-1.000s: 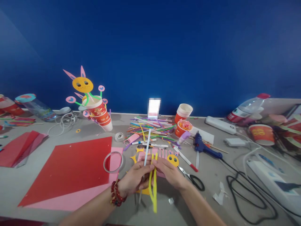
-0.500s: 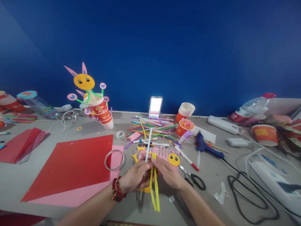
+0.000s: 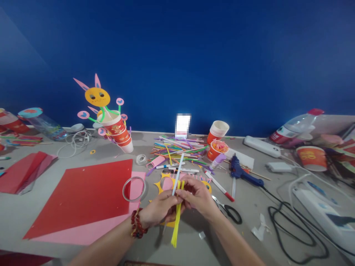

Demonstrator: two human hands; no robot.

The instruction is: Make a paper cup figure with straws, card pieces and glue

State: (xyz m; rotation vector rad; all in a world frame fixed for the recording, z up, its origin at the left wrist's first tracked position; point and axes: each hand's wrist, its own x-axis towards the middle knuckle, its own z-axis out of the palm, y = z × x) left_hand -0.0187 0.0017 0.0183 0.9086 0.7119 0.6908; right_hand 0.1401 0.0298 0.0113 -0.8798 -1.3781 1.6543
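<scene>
My left hand (image 3: 158, 210), with a beaded bracelet on the wrist, is closed around a thin white straw (image 3: 179, 168) that points away from me. Long yellow strips (image 3: 175, 231) run between both hands, their lower ends hanging towards me. My right hand (image 3: 201, 197) pinches these strips beside the straw; its fingertips meet those of the left. Under the hands lie yellow and pink paper cut-outs (image 3: 161, 183), partly covered. Black-handled scissors (image 3: 232, 213) lie just right of my right hand.
Red and pink sheets (image 3: 91, 195) with a tape roll (image 3: 124, 188) lie left. A decorated cup figure (image 3: 118, 129) stands behind them. Colourful sticks (image 3: 180, 146) are piled at the back. On the right are a glue gun (image 3: 244, 174), its black cable, cups and a bottle (image 3: 295, 125).
My right hand has turned from lying flatter over the yellow strips to pinching them. Their hanging ends have come together and swung left. The straw's tip has shifted slightly right.
</scene>
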